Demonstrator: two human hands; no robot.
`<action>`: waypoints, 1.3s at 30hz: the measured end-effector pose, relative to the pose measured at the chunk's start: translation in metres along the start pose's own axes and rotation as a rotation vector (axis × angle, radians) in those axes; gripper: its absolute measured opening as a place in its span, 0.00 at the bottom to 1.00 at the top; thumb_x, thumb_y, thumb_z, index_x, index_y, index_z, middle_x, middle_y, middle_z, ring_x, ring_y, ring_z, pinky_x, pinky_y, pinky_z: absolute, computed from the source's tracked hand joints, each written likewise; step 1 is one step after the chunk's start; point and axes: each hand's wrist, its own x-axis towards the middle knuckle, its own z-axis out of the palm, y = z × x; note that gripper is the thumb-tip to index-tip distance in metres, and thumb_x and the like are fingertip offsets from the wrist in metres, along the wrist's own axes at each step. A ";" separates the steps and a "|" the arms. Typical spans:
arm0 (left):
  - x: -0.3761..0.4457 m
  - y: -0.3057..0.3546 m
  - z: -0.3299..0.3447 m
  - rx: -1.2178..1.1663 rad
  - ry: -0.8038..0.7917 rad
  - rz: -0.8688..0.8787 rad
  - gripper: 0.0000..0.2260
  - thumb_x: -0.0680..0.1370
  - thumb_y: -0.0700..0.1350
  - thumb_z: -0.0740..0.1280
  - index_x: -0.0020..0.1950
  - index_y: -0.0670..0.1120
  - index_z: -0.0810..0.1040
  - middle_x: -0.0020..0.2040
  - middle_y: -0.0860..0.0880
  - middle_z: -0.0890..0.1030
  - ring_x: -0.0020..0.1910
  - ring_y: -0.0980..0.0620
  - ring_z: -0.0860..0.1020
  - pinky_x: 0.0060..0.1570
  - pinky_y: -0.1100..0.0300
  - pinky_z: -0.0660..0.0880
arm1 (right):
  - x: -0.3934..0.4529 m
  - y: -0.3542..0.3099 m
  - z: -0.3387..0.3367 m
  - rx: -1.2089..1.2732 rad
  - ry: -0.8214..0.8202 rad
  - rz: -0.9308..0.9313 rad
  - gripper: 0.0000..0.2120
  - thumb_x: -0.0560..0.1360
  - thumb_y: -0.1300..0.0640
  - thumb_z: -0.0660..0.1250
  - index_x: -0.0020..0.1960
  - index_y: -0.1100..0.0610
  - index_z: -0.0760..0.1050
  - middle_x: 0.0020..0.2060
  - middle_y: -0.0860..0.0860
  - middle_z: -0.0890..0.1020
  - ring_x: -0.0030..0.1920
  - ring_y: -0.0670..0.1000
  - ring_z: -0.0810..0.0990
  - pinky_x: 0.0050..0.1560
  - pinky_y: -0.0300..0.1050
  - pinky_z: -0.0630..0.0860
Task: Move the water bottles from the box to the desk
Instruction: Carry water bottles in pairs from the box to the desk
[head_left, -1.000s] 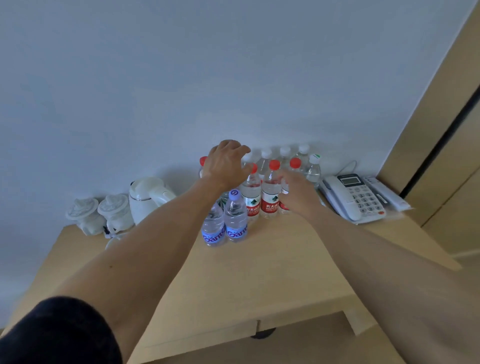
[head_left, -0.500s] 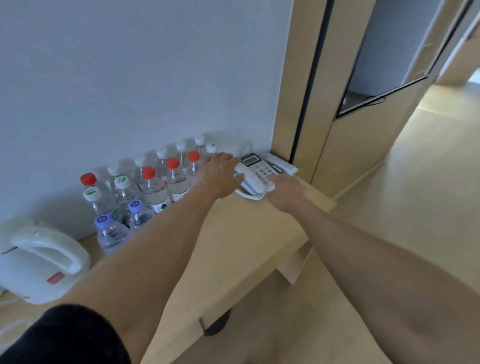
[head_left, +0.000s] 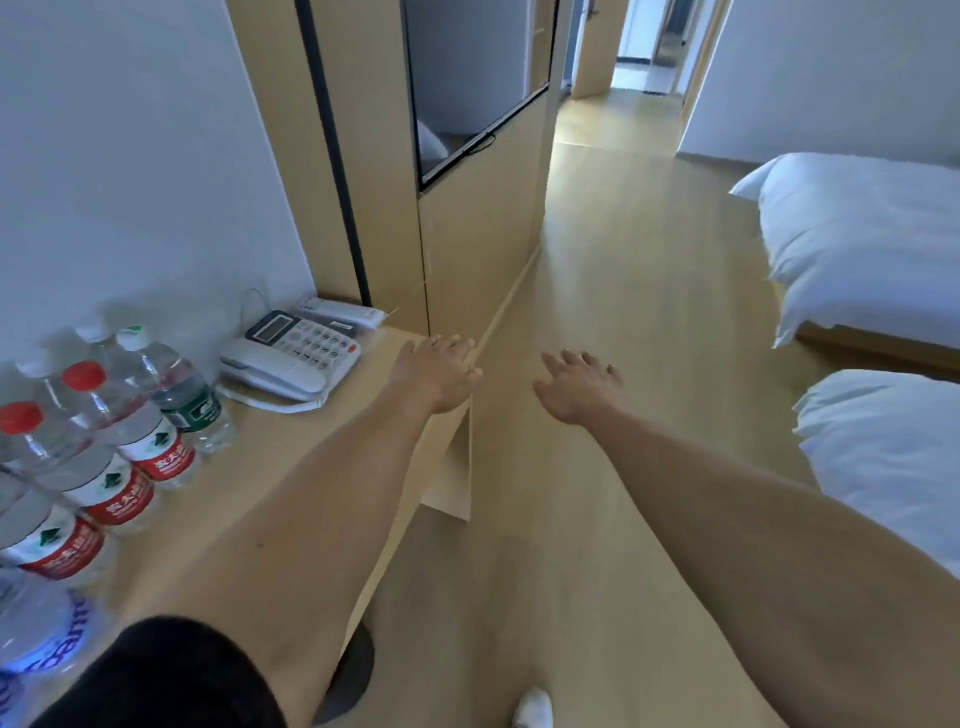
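Bare left hand (head_left: 439, 376) stretched forward over the far corner of the counter (head_left: 291, 457), fingers loosely spread, holding nothing. Right hand (head_left: 582, 387) likewise extended over the wooden floor (head_left: 623, 291), fingers splayed and empty. Behind the left forearm, clustered at the counter's left end against the wall: water bottles (head_left: 135, 441) standing upright, long axes vertical, caps up, mostly red caps with red labels, one green-labelled (head_left: 182, 395). Beside them, nearer the hands, a grey desk telephone (head_left: 291, 358). Off right, white bedding (head_left: 862, 249).
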 end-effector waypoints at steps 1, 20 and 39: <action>0.011 0.016 0.003 0.008 -0.027 0.027 0.28 0.84 0.58 0.52 0.82 0.50 0.54 0.83 0.50 0.54 0.81 0.48 0.53 0.78 0.44 0.49 | -0.001 0.016 0.001 0.007 -0.015 0.043 0.29 0.81 0.39 0.52 0.80 0.48 0.54 0.80 0.50 0.57 0.79 0.56 0.53 0.75 0.61 0.53; 0.148 0.232 0.076 0.080 -0.327 0.349 0.31 0.81 0.62 0.55 0.82 0.51 0.56 0.83 0.49 0.54 0.80 0.46 0.55 0.77 0.44 0.50 | 0.002 0.230 0.040 0.155 -0.265 0.508 0.33 0.80 0.34 0.51 0.81 0.45 0.50 0.80 0.50 0.55 0.80 0.54 0.51 0.76 0.59 0.55; 0.357 0.289 0.082 0.066 -0.429 0.377 0.28 0.84 0.58 0.53 0.82 0.50 0.54 0.83 0.49 0.53 0.80 0.44 0.54 0.78 0.44 0.52 | 0.169 0.332 0.020 0.100 -0.279 0.618 0.33 0.79 0.32 0.49 0.80 0.41 0.48 0.81 0.49 0.53 0.80 0.55 0.49 0.76 0.62 0.50</action>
